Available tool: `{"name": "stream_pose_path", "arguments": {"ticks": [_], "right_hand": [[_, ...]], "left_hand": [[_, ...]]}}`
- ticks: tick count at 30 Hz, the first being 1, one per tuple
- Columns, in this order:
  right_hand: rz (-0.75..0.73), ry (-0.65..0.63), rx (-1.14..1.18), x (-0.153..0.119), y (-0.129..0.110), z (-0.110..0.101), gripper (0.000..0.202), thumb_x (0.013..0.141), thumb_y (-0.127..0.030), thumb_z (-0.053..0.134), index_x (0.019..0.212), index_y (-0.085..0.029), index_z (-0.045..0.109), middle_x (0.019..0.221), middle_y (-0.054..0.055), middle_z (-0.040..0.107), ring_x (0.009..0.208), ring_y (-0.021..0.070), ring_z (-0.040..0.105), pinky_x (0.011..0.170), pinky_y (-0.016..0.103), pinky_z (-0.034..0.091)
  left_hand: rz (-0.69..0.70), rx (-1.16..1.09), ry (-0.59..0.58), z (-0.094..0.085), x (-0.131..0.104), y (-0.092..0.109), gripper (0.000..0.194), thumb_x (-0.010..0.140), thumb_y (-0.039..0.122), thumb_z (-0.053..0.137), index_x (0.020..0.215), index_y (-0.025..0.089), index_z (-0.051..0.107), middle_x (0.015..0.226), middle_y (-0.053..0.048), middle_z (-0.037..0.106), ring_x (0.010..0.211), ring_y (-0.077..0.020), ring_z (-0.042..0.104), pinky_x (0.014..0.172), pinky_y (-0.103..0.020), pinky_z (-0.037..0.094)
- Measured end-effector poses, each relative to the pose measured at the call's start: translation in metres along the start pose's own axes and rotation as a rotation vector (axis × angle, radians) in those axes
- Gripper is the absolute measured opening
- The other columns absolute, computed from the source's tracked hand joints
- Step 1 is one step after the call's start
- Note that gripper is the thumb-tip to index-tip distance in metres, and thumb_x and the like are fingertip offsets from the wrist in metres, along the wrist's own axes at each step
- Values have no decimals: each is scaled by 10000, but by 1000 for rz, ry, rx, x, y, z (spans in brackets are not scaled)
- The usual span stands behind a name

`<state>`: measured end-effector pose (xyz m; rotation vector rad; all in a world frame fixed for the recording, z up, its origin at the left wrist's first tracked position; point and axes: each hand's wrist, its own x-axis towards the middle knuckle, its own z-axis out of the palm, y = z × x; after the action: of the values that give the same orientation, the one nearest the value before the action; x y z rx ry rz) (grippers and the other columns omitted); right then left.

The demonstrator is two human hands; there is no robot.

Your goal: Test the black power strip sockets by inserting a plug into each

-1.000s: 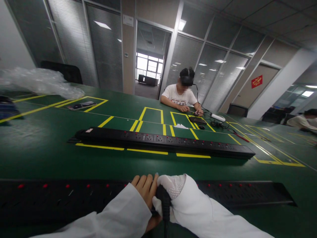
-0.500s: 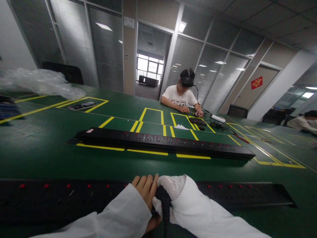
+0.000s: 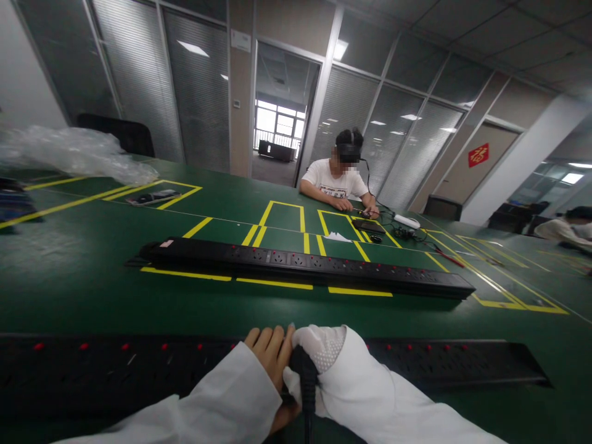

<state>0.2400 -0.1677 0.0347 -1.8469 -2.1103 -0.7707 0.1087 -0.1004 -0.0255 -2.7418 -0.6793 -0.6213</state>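
A long black power strip (image 3: 115,364), with red dots along its far side, lies across the table right in front of me. My left hand (image 3: 269,353), bare below a white sleeve, is wrapped over the strip, its fingers across the top towards the far edge. Right beside it, my right hand (image 3: 319,348) wears a white dotted glove and grips a black plug (image 3: 304,364) over the strip, with its cable hanging towards me. The plug's front end is hidden by the glove, so I cannot tell whether it sits in a socket.
A second black power strip (image 3: 305,265) lies farther off on the green table (image 3: 194,314), which has yellow tape marks. Clear plastic wrap (image 3: 78,154) is at the left, near a phone (image 3: 155,197). Opposite, a person (image 3: 335,179) handles something small near cables and a white strip (image 3: 407,222).
Almost nothing differs. Both hands keep their place on the near strip, and the view has shifted very slightly.
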Motion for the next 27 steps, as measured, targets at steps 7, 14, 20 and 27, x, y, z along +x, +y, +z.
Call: {"name": "stream_pose_path", "arguments": {"ticks": [7, 14, 20, 27], "right_hand": [[-9, -136, 103, -3, 6, -4, 116, 874, -273, 464, 825, -237, 564, 665, -38, 581, 485, 104, 530, 475, 252, 191], [-45, -232, 79, 3, 7, -15, 105, 859, -299, 489, 842, -239, 573, 682, -36, 587, 482, 99, 506, 445, 244, 157], [-3, -224, 147, 1, 5, -15, 100, 847, -298, 498, 848, -238, 578, 683, -30, 606, 518, 126, 561, 470, 251, 233], [27, -296, 179, 4, 8, -16, 140, 788, -372, 534, 853, -251, 558, 647, -59, 635, 467, 112, 545, 445, 211, 279]], "left_hand": [[5, -6, -26, -4, 1, -1, 429, 896, 85, 278, 1192, 104, 588, 1028, -141, 660, 794, -239, 593, 708, -374, 396], [4, -30, -51, -6, 1, -1, 398, 892, 174, 352, 1210, 70, 569, 1048, -165, 648, 810, -261, 587, 713, -391, 402], [-2, -19, -78, -6, 1, 0, 427, 894, 91, 291, 1226, 92, 559, 1063, -154, 649, 823, -249, 594, 722, -385, 410], [-27, -133, -222, -18, 3, -2, 664, 690, 344, 619, 1283, 72, 496, 1139, -171, 612, 914, -301, 566, 794, -415, 429]]}}
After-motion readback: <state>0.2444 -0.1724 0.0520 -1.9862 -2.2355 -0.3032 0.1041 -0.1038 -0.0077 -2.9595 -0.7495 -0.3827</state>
